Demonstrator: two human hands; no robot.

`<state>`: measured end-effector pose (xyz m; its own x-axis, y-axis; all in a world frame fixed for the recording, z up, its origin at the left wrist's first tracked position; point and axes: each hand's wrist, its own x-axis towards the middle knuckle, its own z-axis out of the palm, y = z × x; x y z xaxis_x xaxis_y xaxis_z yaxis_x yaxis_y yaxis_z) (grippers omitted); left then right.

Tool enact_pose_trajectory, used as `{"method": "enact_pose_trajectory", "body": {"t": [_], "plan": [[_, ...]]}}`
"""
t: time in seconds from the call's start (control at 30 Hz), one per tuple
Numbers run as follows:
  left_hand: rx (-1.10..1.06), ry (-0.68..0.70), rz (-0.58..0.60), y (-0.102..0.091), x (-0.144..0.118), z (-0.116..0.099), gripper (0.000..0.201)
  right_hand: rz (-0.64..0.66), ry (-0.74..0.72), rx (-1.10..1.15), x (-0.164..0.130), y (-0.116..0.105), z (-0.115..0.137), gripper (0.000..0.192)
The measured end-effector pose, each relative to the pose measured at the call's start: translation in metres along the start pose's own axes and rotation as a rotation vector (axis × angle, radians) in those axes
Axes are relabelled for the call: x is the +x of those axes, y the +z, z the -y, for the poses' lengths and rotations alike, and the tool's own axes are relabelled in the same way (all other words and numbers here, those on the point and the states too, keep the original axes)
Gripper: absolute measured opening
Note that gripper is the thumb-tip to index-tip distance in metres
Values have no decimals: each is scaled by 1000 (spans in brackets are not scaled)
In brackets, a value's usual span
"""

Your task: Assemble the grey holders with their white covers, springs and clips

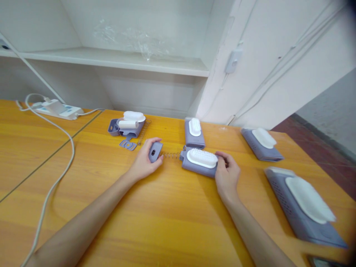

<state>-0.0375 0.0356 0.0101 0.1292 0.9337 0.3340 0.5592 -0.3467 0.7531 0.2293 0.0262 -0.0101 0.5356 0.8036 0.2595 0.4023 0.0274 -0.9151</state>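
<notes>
My left hand is closed around a small purple-grey end cap with a dark slot in its face. A thin coil spring stretches from the cap towards a purple-grey casing, bridging the gap between my hands. That casing carries a white bristle brush on top, and a notched tab sticks out at its left end. My right hand grips the casing's right end, its fingertips partly hidden behind it.
Behind my left hand lie another casing with a white brush, a white roller, an open cap, flat curved pieces and a loose spring. More brush units stand rightwards. A white cable crosses the left.
</notes>
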Motion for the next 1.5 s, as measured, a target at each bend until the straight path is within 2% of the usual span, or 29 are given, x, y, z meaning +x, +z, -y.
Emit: {"method": "enact_pose_trajectory", "body": {"t": [0.27, 0.67, 0.8, 1.1, 1.33, 1.5], "plan": [[108, 42, -54, 4, -1, -2, 50, 14, 2, -18, 1, 0, -1, 31], [285, 147, 91, 8, -6, -8, 56, 12, -26, -28, -1, -1, -2, 31], [339, 139, 104, 10, -7, -8, 50, 13, -31, -7, -2, -2, -1, 30], [261, 109, 60, 11, -7, -10, 48, 6, -48, 62, -3, -3, 1, 26], [135, 79, 65, 24, -15, -26, 50, 5, -67, 104, -7, -4, 4, 25], [-14, 126, 184, 27, -21, -36, 65, 37, -73, 152, -10, -1, 3, 24]]}}
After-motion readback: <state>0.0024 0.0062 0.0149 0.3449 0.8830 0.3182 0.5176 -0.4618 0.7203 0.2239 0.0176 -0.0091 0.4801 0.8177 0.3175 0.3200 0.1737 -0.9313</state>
